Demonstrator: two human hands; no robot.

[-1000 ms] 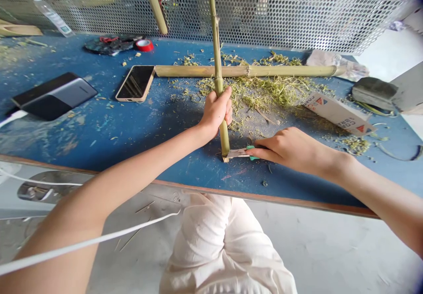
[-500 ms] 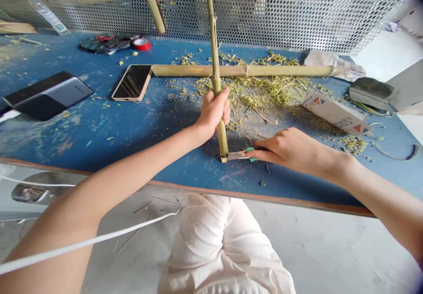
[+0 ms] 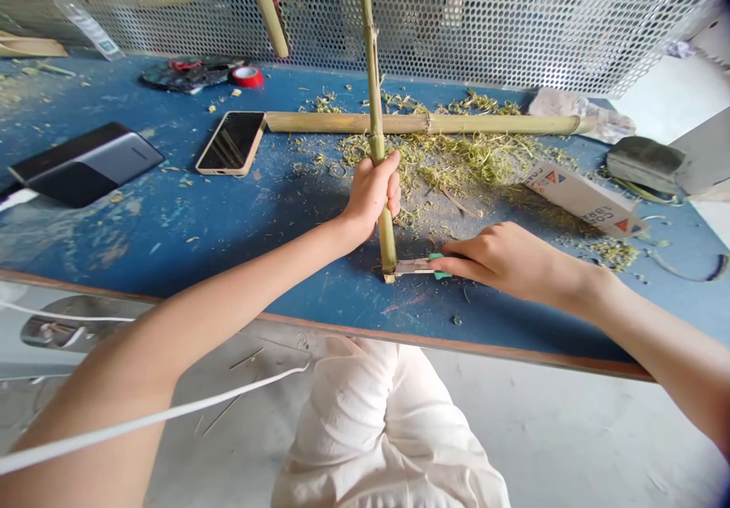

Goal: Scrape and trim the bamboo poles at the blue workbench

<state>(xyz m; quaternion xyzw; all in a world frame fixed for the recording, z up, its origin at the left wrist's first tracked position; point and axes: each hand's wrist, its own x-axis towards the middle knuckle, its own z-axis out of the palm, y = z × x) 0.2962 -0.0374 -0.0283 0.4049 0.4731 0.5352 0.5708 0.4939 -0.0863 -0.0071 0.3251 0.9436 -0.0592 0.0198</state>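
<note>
Left hand [image 3: 370, 195]: fingers closed fully round a slim yellow-green bamboo pole [image 3: 376, 112], which stands nearly upright, its cut foot on the blue-painted worktop [image 3: 171, 249]. Right hand [image 3: 502, 261]: fingers close together, narrow grip on a small knife with a teal-green handle [image 3: 439, 266]; its flat steel blade touches the pole's foot. A long bamboo cane [image 3: 422, 123] lies crosswise beyond the pole, among pale green shavings [image 3: 456, 160]. To the right, a white printed carton [image 3: 585, 200] with red triangles; "COR" is legible, the rest slanted and unclear. Left of the pole: a black smartphone in a tan case [image 3: 233, 143], a dark grey power bank [image 3: 85, 164], and a roll of red tape [image 3: 248, 76]. The label on a clear packet [image 3: 83, 17] is too small to read.
</note>
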